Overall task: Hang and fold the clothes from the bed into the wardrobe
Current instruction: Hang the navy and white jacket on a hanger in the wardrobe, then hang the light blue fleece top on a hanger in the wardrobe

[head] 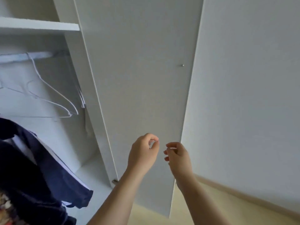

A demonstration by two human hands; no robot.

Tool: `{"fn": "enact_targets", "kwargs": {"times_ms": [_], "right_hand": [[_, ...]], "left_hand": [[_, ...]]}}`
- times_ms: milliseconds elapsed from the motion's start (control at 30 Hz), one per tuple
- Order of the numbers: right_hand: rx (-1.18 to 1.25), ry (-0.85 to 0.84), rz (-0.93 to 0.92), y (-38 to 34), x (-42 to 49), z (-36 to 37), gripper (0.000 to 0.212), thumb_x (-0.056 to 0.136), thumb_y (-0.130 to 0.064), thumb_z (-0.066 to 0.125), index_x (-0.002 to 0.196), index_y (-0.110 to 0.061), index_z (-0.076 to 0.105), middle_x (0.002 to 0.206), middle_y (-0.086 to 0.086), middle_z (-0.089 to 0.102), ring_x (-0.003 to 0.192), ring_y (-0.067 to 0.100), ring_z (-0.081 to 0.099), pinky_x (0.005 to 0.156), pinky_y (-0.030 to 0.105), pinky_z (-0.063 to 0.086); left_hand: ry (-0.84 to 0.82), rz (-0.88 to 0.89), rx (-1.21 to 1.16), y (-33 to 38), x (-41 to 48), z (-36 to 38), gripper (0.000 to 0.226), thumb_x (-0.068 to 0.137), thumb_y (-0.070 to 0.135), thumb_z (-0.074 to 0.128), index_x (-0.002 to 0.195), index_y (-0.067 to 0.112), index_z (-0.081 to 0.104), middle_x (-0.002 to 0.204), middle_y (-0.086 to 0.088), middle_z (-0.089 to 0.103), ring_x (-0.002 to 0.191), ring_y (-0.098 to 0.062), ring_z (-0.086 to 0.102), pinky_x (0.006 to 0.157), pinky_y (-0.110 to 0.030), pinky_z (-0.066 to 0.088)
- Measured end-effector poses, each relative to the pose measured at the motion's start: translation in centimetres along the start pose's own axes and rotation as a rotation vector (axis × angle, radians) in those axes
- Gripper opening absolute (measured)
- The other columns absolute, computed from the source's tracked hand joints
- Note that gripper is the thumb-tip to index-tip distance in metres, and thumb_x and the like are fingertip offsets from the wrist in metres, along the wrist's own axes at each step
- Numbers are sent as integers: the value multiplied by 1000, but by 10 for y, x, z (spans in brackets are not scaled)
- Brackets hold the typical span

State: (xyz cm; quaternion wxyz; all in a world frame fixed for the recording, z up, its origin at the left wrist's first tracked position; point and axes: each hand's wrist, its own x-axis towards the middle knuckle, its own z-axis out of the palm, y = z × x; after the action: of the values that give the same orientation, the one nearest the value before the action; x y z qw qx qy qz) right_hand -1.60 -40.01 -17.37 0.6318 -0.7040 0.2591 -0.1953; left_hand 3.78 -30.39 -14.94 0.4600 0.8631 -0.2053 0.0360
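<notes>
At the open wardrobe, seen from the head camera, we hold both bare hands up before the swung-out door (138, 78). The left hand (142, 151) has its fingers curled, thumb tip against forefinger, with nothing visible between them. The right hand (177, 155) is loosely half-curled and holds nothing we can see. The dark navy garment (32, 168) hangs low at the left, inside the wardrobe opening, below the white wire hangers (53, 95) on the rail (24, 56). We judge the risks modest: the right hand sits close to the door's free edge, so a swing could catch fingers, and the garment could slide down if it is poorly seated. Whether it rides on a hanger we cannot tell, because the frame cuts off its top. The bed is out of view, the patterned fabric (3, 205) at the corner is unreadable, and the hangers blur into one another.
</notes>
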Motion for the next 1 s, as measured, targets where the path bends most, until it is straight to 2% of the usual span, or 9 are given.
{"fn": "enact_targets", "kwargs": {"times_ms": [67,200,333,467,567,700,833,933,1000], "right_hand": [[30,71,47,12,-15,-51,23,92,-6,43,83,-25,53,77,-2,61,64,12,55,54,20,39],[72,255,106,35,-40,-156,20,93,-9,45,83,-23,53,78,-1,61,65,12,54,55,20,37],[108,486,168,60,-70,-256,16,92,-14,47,84,-24,55,80,-2,63,65,12,55,55,21,38],[143,736,213,89,-108,-351,13,92,-17,49,84,-24,57,80,-1,62,63,10,55,50,16,39],[158,929,262,113,-137,-421,16,91,-14,49,80,-23,56,77,-2,61,60,10,54,50,19,37],[213,1155,325,146,-176,-514,17,89,-9,49,79,-20,57,71,-2,61,59,11,52,54,23,39],[248,1312,381,170,-204,-600,15,88,-8,48,82,-18,57,74,1,62,63,14,54,61,26,42],[280,1423,416,182,-230,-658,15,91,-11,49,80,-20,55,79,4,62,59,12,55,57,24,41],[305,1502,424,189,-249,-692,15,91,-12,49,79,-20,55,79,5,61,62,14,54,59,24,40]], "left_hand": [[-81,24,-51,27,-19,39,9,88,21,54,88,26,61,100,5,66,94,-8,59,78,-19,43],[-271,98,-134,92,-57,119,12,89,24,52,84,32,58,92,16,62,87,0,55,66,-8,38],[-470,166,-187,152,-98,200,10,88,26,53,84,31,60,86,17,61,86,-4,56,67,-15,42],[-675,277,-187,213,-144,282,8,88,25,55,83,28,60,78,18,58,80,-5,56,63,-15,40],[-837,371,-199,257,-186,346,9,88,22,57,81,28,60,76,17,58,78,-5,56,66,-16,39],[-1065,479,-201,314,-249,430,11,88,18,57,81,25,59,72,16,56,70,0,53,56,-7,36],[-1244,525,-204,367,-302,508,12,89,20,55,81,28,58,78,13,59,79,-6,56,66,-16,38],[-1343,570,-199,408,-342,555,17,90,24,54,76,35,55,76,19,56,75,1,52,55,-8,34],[-1444,597,-191,433,-370,579,13,91,24,53,82,33,56,79,19,56,75,3,51,55,-4,34]]}}
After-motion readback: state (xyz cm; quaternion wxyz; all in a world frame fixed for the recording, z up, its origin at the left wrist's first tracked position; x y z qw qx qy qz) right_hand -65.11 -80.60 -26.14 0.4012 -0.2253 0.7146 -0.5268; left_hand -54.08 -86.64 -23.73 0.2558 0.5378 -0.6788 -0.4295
